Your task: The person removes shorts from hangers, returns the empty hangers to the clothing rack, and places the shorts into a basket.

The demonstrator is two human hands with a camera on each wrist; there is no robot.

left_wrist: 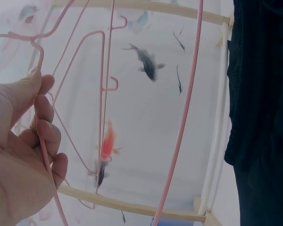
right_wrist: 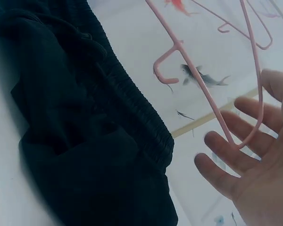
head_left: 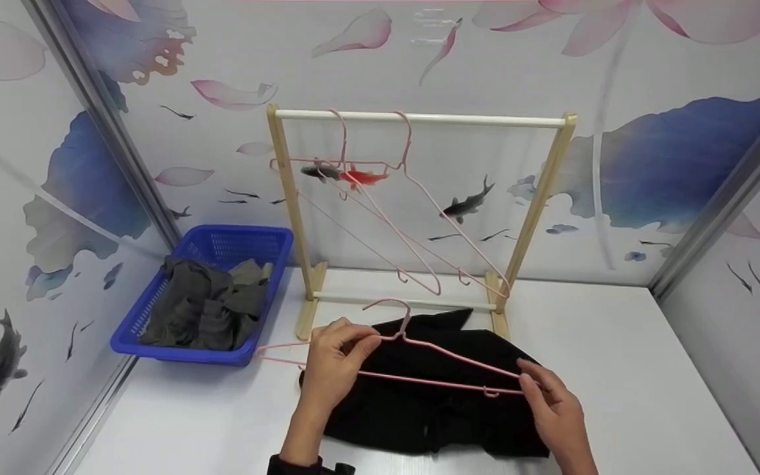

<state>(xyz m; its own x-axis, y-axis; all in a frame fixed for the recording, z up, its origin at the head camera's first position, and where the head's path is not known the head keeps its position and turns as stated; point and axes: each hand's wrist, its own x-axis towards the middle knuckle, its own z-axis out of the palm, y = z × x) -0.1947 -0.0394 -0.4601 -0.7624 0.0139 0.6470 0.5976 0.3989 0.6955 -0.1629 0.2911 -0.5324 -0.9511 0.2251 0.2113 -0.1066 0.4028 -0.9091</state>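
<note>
A pink wire hanger (head_left: 443, 381) is held up level over the table in both hands. My left hand (head_left: 335, 359) pinches it between thumb and fingers just beside the hook; the left wrist view shows the wire running across the curled fingers (left_wrist: 47, 134). At the hanger's other end my right hand (head_left: 555, 406) has thumb and fingers about the corner, the fingers fairly straight in the right wrist view. Beneath the hanger, a black garment with a gathered elastic waistband (right_wrist: 127, 94) lies on the table, partly hidden by hands and wire.
Behind stands a wooden rack with a white top rail (head_left: 485, 121), carrying two more pink hangers (head_left: 410, 260). A blue basket (head_left: 182, 351) on the left holds dark grey-green clothes (head_left: 202, 303). White table (head_left: 637, 382) surface extends to the right. Printed panels enclose the back and sides.
</note>
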